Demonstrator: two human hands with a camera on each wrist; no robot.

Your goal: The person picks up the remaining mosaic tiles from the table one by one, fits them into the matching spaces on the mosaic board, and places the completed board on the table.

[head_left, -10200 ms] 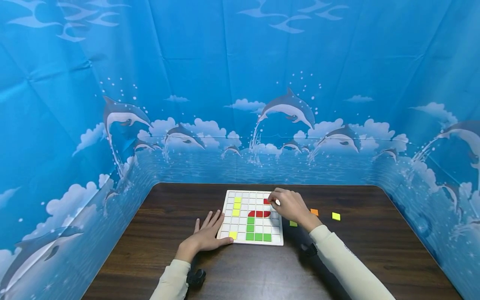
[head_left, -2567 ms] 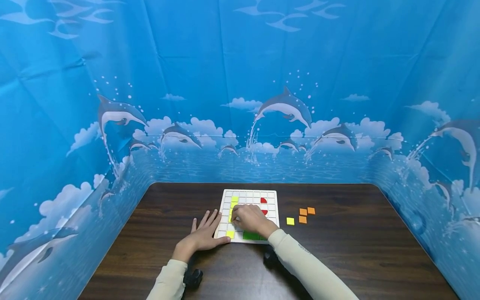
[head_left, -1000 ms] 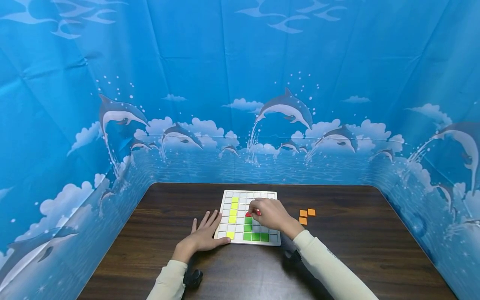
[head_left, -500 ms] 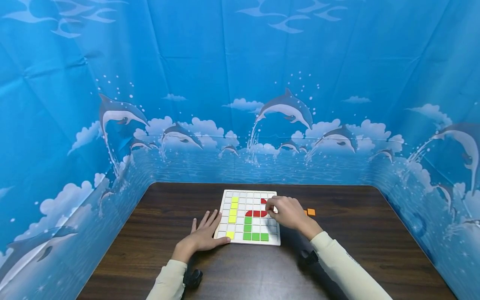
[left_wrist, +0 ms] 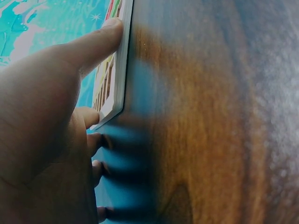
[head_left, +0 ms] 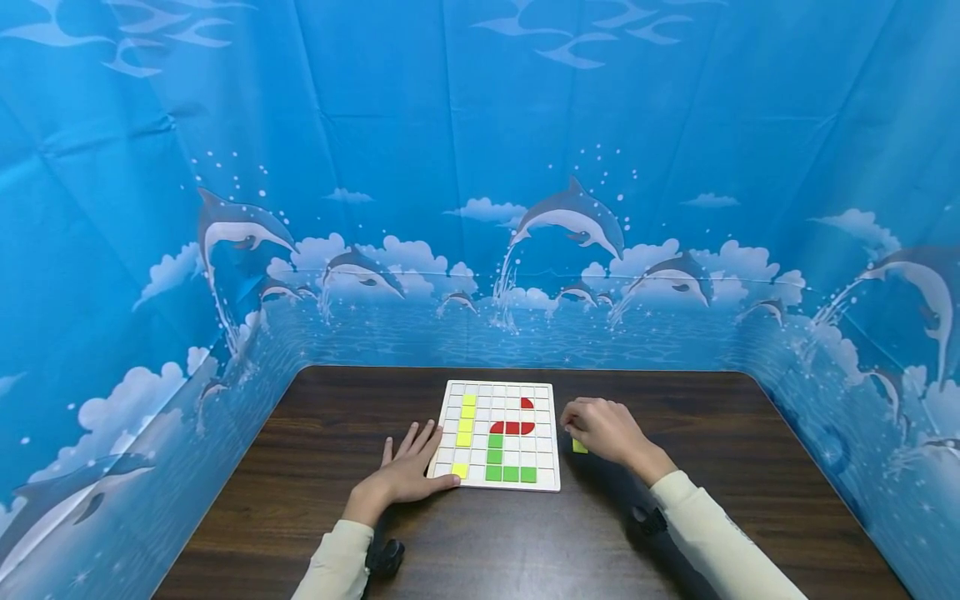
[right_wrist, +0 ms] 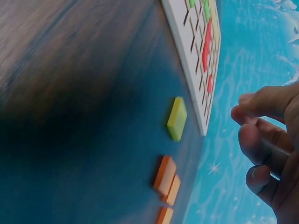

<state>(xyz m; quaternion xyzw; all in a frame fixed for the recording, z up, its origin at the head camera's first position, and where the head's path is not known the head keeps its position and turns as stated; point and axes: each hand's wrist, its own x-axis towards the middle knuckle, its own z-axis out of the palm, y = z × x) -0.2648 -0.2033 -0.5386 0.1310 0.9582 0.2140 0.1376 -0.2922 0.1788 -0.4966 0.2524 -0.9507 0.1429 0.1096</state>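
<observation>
A white grid board (head_left: 477, 481) lies on the table, its square tiles in yellow, green and red. My left hand (head_left: 405, 473) rests at its left edge with fingers spread; the thumb (left_wrist: 105, 35) touches the near edge in the left wrist view. My right hand (head_left: 606, 427) hovers just right of the board, fingers loosely bent, with nothing visible between thumb and fingertips. Below it a loose yellow tile (right_wrist: 177, 119) lies on the table. On the board are a column of yellow tiles (head_left: 466, 426), green tiles (head_left: 493, 457) in an L, and red pieces (head_left: 512, 428).
Orange tiles (right_wrist: 165, 175) lie near the loose yellow tile in the right wrist view; in the head view my right hand hides them. The dark wooden table (head_left: 675, 533) ends at a blue dolphin-printed curtain (head_left: 480, 325).
My right hand has moved from above the red pieces to the right, off the board. Since the oldest frame the yellow column has gained a tile. My left hand stays at the edge.
</observation>
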